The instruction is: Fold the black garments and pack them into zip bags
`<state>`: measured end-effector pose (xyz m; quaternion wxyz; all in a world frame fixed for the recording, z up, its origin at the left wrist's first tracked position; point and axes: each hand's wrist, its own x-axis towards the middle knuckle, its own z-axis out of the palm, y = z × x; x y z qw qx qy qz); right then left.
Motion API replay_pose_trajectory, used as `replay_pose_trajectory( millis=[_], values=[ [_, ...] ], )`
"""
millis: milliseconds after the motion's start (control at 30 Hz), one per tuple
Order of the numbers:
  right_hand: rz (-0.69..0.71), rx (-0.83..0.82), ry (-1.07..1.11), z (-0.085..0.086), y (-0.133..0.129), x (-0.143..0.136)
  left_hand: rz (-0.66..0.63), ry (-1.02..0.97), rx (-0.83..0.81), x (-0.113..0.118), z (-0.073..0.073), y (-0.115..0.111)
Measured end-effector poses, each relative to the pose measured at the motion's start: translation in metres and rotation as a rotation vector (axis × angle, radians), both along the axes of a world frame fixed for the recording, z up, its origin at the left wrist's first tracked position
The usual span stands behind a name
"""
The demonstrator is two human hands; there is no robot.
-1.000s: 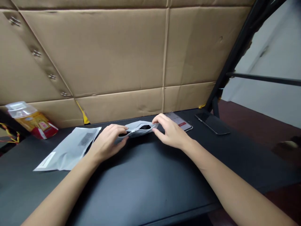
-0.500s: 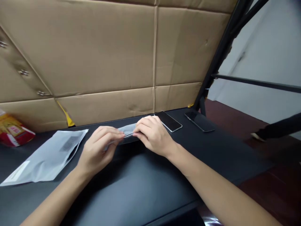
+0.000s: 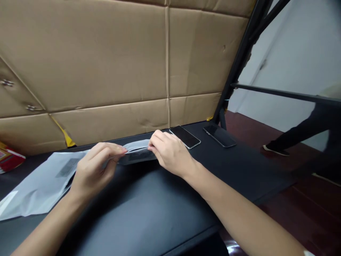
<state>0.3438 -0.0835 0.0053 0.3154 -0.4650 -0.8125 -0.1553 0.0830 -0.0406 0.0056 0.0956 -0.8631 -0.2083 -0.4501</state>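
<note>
Between my hands a translucent frosted plastic bag (image 3: 138,156) is held up, its mouth edge stretched and parted in a narrow slit. My left hand (image 3: 97,165) is closed, pinching the bag's left end between thumb and fingers. At the other end my right hand (image 3: 169,151) pinches the same edge, its fingertips partly hidden behind the knuckles. A second frosted plastic bag (image 3: 39,185) with a grey printed patch lies flat at the left, partly covered by my left hand and forearm. What the held bag contains, if anything, I cannot make out.
Two phones, one with a pale frame (image 3: 185,137) and one dark (image 3: 220,136), lie beyond my right hand on the black table (image 3: 239,167). Cardboard (image 3: 106,57) stands behind it. A red and yellow package (image 3: 10,158) sits far left. A person's leg (image 3: 298,131) shows at right.
My hands have drawn apart and the bag's edge is stretched wider, with the slit more visible. The view has turned slightly right. More of the person at right shows.
</note>
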Motion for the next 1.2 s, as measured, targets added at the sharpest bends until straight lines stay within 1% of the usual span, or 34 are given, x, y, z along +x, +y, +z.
replay_pose_trajectory(
  millis=[67,133,200,267,367,433,533,633,800,867,933,1000,1067,1100,1133,1200],
  values=[
    [0.032,0.002,0.032,-0.003,0.000,-0.002,0.016,0.048,-0.009,-0.002,0.001,-0.001],
    [0.081,0.023,0.039,-0.008,0.000,-0.004,0.061,0.146,0.013,-0.003,0.000,-0.001],
    [0.140,0.044,0.046,-0.012,0.000,-0.005,0.121,0.251,0.065,-0.002,-0.003,-0.001],
    [0.209,0.040,0.082,-0.014,0.001,-0.004,0.150,0.313,0.099,0.000,-0.009,0.000],
    [0.305,0.000,0.132,-0.014,0.006,0.005,0.152,0.283,0.101,-0.002,-0.017,0.003],
    [0.327,-0.021,0.137,-0.015,0.010,0.012,0.162,0.239,0.078,-0.006,-0.020,0.005],
    [0.327,-0.047,0.170,-0.018,0.015,0.018,0.180,0.199,-0.005,-0.011,-0.021,0.008],
    [0.331,-0.087,0.204,-0.022,0.017,0.018,0.182,0.155,-0.091,-0.011,-0.022,0.009],
    [0.343,-0.244,0.187,-0.024,0.014,0.015,0.157,0.124,-0.175,-0.009,-0.022,0.008],
    [0.314,-0.289,0.151,-0.024,0.011,0.013,0.125,0.129,-0.181,-0.007,-0.021,0.005],
    [0.242,-0.286,0.068,-0.023,0.009,0.009,0.090,0.140,-0.175,-0.004,-0.019,0.001],
    [0.139,-0.247,-0.034,-0.022,0.007,0.004,0.071,0.146,-0.148,-0.001,-0.017,-0.004],
    [0.051,-0.198,-0.110,-0.021,0.007,0.001,0.076,0.140,-0.115,0.001,-0.016,-0.006],
    [0.029,-0.176,-0.122,-0.021,0.007,0.000,0.085,0.133,-0.104,0.002,-0.015,-0.006],
    [0.030,-0.159,-0.119,-0.021,0.008,0.000,0.094,0.125,-0.099,0.001,-0.015,-0.006],
    [0.096,-0.139,-0.076,-0.021,0.009,0.002,0.110,0.122,-0.110,-0.001,-0.015,-0.004]
  ],
)
